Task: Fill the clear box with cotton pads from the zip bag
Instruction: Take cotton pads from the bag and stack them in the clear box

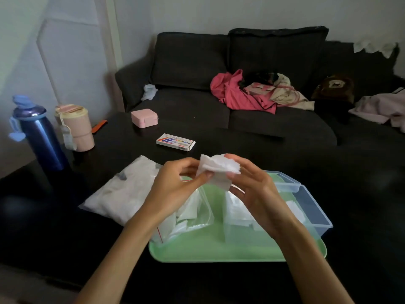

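Observation:
Both hands hold a loose bunch of white cotton pads (217, 170) in the air above the green tray (210, 249). My left hand (175, 185) pinches the bunch from the left, and my right hand (252, 189) grips it from the right. Below them on the tray lies the zip bag (186, 216) with a red seal line, with white pads still inside. The clear box (238, 224) stands on the tray under my right hand and holds some pads. Its bluish lid (313, 207) hangs open on the right side.
A second, full bag of white pads (122, 189) lies left of the tray on the dark table (241, 148). A blue bottle (39, 137), a pink cup (75, 126), a pink case (144, 118) and a flat printed box (176, 142) stand further back. A dark sofa with clothes lies behind.

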A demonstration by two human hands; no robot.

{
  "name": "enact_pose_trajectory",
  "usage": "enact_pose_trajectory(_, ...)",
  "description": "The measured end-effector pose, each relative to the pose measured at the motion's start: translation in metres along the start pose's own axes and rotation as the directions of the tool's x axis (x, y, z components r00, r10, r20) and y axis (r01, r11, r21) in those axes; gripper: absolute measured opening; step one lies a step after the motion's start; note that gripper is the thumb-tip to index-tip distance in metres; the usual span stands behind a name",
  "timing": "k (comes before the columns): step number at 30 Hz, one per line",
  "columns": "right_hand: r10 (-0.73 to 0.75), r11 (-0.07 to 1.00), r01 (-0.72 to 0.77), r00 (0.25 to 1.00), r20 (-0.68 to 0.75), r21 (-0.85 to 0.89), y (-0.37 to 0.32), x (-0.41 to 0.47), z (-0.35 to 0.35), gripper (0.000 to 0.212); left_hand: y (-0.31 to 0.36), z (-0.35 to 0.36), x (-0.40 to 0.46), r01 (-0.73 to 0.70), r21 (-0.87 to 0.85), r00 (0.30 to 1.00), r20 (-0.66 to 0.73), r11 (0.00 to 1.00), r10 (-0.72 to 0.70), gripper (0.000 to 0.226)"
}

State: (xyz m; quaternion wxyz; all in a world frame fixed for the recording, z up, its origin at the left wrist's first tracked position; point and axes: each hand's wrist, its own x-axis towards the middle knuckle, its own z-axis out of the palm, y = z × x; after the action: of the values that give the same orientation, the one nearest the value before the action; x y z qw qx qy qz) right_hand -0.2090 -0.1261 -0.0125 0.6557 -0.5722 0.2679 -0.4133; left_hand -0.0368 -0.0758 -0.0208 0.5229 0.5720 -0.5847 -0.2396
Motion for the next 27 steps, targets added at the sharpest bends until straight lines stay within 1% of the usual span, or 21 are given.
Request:
enact_pose_trajectory(2, 0.056, 0.995, -0.058, 0.998, 0.027, 0.078, -0.006, -0.001, -0.004, 0.022, -0.001, 0.001, 0.0, -0.013, 0.043, 1.0, 0.016, 0.999, 0.012, 0.022)
enact_pose_trajectory(3, 0.064, 0.995, -0.065, 0.998, 0.016, 0.077, -0.007, -0.002, -0.007, 0.022, 0.0, 0.001, 0.0, -0.017, 0.06, 0.999, 0.031, 0.998, 0.015, 0.025)
enact_pose_trajectory(6, 0.068, 0.997, -0.068, 0.997, -0.038, -0.02, -0.005, -0.003, -0.011, 0.015, 0.001, 0.004, -0.001, -0.05, 0.097, 0.996, 0.074, 0.994, 0.043, 0.022)
enact_pose_trajectory(9, 0.085, 0.992, -0.099, 0.983, -0.165, -0.083, -0.003, -0.001, -0.009, 0.033, 0.002, 0.005, -0.002, -0.06, 0.136, 0.994, 0.099, 0.989, 0.047, 0.017)
enact_pose_trajectory(11, 0.074, 0.997, -0.079, 0.97, -0.231, -0.013, -0.006, 0.0, -0.009, 0.038, 0.003, 0.004, -0.002, -0.049, 0.125, 0.994, 0.105, 0.991, 0.036, 0.013)
enact_pose_trajectory(13, 0.046, 0.997, -0.026, 0.955, -0.294, 0.073, -0.01, 0.001, -0.013, 0.041, 0.004, 0.003, 0.0, 0.014, 0.071, 0.998, 0.068, 0.997, -0.019, 0.009)
enact_pose_trajectory(15, 0.026, 0.994, 0.009, 0.946, -0.322, 0.105, -0.015, 0.001, -0.018, 0.04, 0.006, 0.003, 0.002, 0.141, -0.04, 0.99, 0.009, 0.989, -0.141, 0.005)
enact_pose_trajectory(16, 0.021, 0.991, 0.02, 0.954, -0.3, 0.134, -0.018, 0.001, -0.02, 0.038, 0.007, 0.004, 0.003, 0.212, -0.114, 0.977, 0.002, 0.971, -0.213, 0.006)
enact_pose_trajectory(17, 0.013, 0.983, 0.033, 0.969, -0.248, 0.178, -0.021, 0.0, -0.021, 0.037, 0.008, 0.006, 0.004, 0.276, -0.177, 0.96, 0.009, 0.945, -0.279, 0.008)
enact_pose_trajectory(19, -0.026, 0.966, 0.048, 0.996, -0.089, 0.255, -0.025, -0.004, -0.019, 0.041, 0.01, 0.009, 0.005, 0.36, -0.252, 0.931, 0.04, 0.898, -0.362, 0.008)
enact_pose_trajectory(20, -0.047, 0.967, 0.048, 0.999, -0.011, 0.25, -0.026, -0.005, -0.015, 0.043, 0.012, 0.01, 0.004, 0.38, -0.274, 0.923, 0.054, 0.884, -0.38, 0.007)
enact_pose_trajectory(21, -0.063, 0.977, 0.052, 0.997, 0.046, 0.208, -0.024, -0.006, -0.011, 0.042, 0.013, 0.011, 0.003, 0.391, -0.288, 0.919, 0.071, 0.874, -0.388, 0.007)
enact_pose_trajectory(22, -0.072, 0.988, 0.061, 0.995, 0.073, 0.139, -0.021, -0.006, -0.006, 0.041, 0.013, 0.012, 0.002, 0.399, -0.298, 0.916, 0.086, 0.867, -0.391, 0.008)
enact_pose_trajectory(24, -0.084, 0.996, 0.084, 0.995, 0.045, 0.0, -0.013, -0.005, 0.002, 0.042, 0.014, 0.013, 0.001, 0.418, -0.316, 0.908, 0.102, 0.852, -0.407, 0.014)
enact_pose_trajectory(27, -0.129, 0.984, 0.125, 0.991, -0.024, -0.123, -0.006, -0.003, 0.006, 0.043, 0.014, 0.014, 0.002, 0.466, -0.357, 0.882, 0.114, 0.81, -0.457, 0.019)
